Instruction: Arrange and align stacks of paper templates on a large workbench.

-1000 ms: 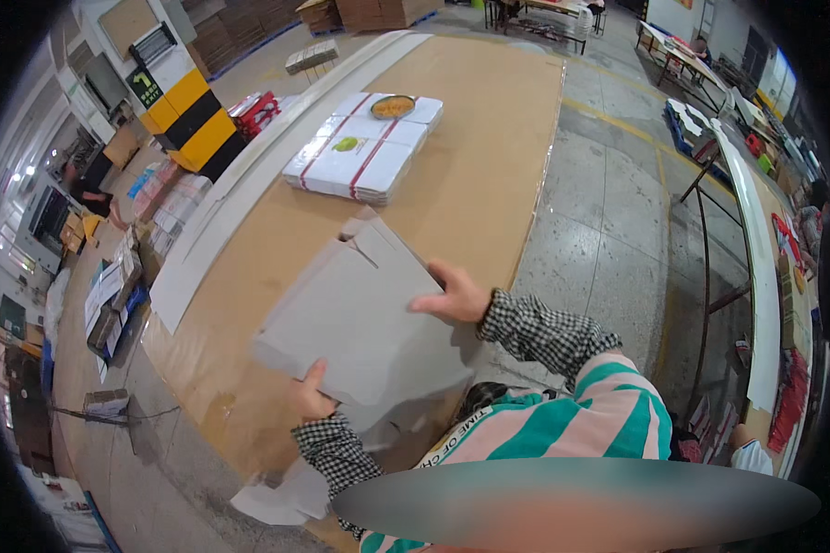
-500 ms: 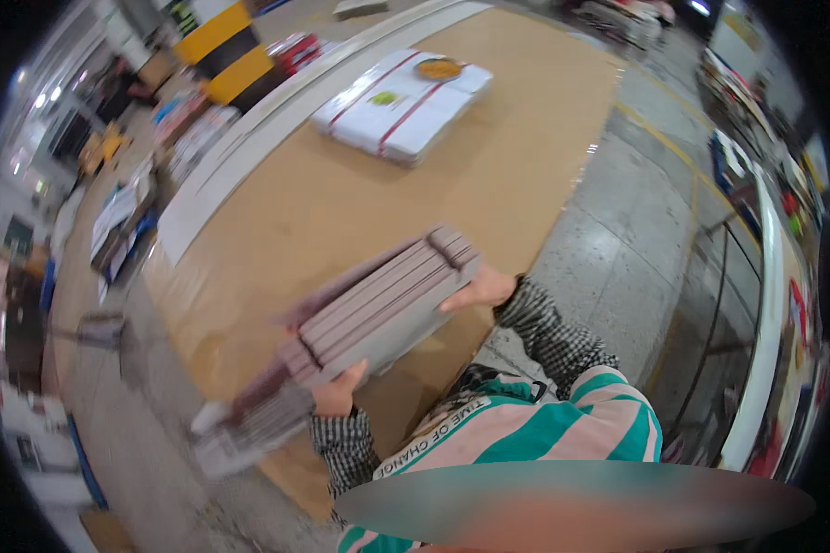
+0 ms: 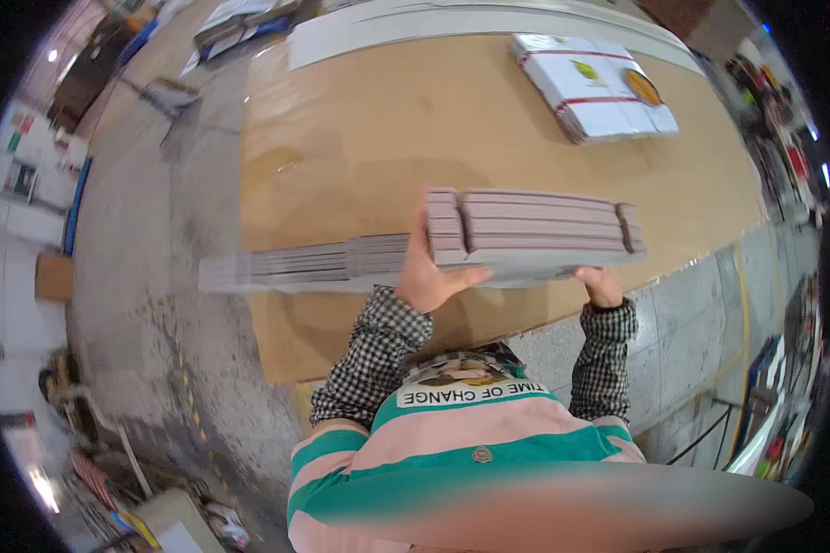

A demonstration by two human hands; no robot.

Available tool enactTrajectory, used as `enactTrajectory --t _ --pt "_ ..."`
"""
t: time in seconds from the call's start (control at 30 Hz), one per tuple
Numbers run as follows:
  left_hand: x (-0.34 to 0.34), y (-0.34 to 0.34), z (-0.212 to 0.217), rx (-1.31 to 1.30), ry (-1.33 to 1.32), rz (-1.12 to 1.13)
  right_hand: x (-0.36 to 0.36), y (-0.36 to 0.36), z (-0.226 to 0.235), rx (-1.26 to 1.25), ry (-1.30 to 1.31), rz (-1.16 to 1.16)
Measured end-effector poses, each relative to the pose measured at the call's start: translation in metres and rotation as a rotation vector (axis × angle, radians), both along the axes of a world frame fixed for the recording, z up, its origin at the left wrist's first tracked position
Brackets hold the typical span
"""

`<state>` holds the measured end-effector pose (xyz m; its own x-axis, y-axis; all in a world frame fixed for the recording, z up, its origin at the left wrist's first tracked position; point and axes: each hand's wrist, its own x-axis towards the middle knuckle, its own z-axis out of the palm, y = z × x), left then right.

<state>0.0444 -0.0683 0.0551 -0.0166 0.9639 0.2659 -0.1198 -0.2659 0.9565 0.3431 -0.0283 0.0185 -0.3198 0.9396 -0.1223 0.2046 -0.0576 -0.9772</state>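
Observation:
A thick stack of flat pinkish-grey cardboard blanks [image 3: 544,226] is held edge-up above the near side of the table, lying crosswise. Two dark notches run down through its layers. My left hand [image 3: 426,276] grips it near the left notch, thumb along the near face and fingers hidden behind. At the lower right, my right hand [image 3: 602,286] presses its fingertips against the near bottom edge; its other fingers are partly hidden. A thinner layered section [image 3: 323,263] reaches left from behind my left hand, past the table's left edge, and is blurred at its tip.
The tan-topped table [image 3: 369,120] spreads out beyond the stack. At its far right lies a white bundle [image 3: 599,88] bound with red straps, with a roll of orange-brown tape [image 3: 643,88] on it. White strips [image 3: 489,23] line the far edge. Concrete floor [image 3: 175,240] borders the left.
My view has turned, so the white bundle now appears at the right. The stack has swung from slanted to nearly level across my view, with both hands still on it.

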Motion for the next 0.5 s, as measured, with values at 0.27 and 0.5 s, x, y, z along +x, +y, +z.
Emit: enactTrajectory --t 0.27,0.5 --pt "-0.061 -0.023 0.01 -0.185 0.858 -0.036 -0.006 0.0 -0.015 0.209 0.167 -0.184" --pt "-0.147 -0.044 -0.046 -0.358 1.753 0.167 0.0 -0.001 -0.012 0.16 0.138 -0.093"
